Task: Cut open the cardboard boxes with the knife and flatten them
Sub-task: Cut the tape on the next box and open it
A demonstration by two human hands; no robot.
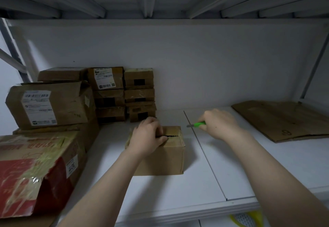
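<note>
White shelf surface carries the small box at centre. The left hand sits on top of the box, fingers curled onto the flap at the partly split top seam, which runs left to right. The right hand is closed around the green knife, just right of the box. The blade points left, in line with the seam's right end. Flattened cardboard lies well right of the box; stacked boxes stand behind it, to the left.

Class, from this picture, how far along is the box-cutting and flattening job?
Done: flattened cardboard lies at right. In hand: left hand grips the slit top of the small box; right hand holds the green knife. Left: the stacked boxes stand unflattened.
</note>
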